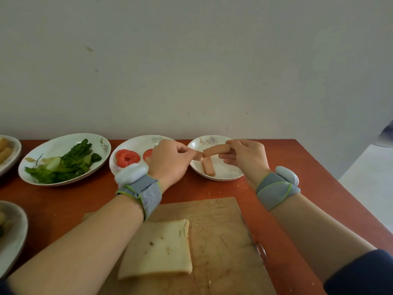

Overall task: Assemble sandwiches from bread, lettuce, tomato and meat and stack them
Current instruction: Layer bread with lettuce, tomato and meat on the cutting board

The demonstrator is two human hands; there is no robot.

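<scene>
Bread [157, 250]: I see one slice flat on the cutting board [223, 231].
Left hand [170, 160]: pinches the sausage strip [217, 150] at one end.
Right hand [244, 158]: grips its other end, above the small plate [221, 177].

On table [287, 167], nearest: cutting board [221, 226], bread slice [157, 252] on its left half. Behind board, in a row by the wall, left to right: lettuce plate [55, 145] with lettuce [72, 160], tomato plate [136, 143] with tomato slices [127, 157], sausage plate [225, 169] with sausage strip [208, 167]. Above sausage plate: sausage piece [217, 150] pinched between left hand [170, 160] and right hand [244, 156]. Far left, two more plates [14, 241], one behind the other.
</scene>
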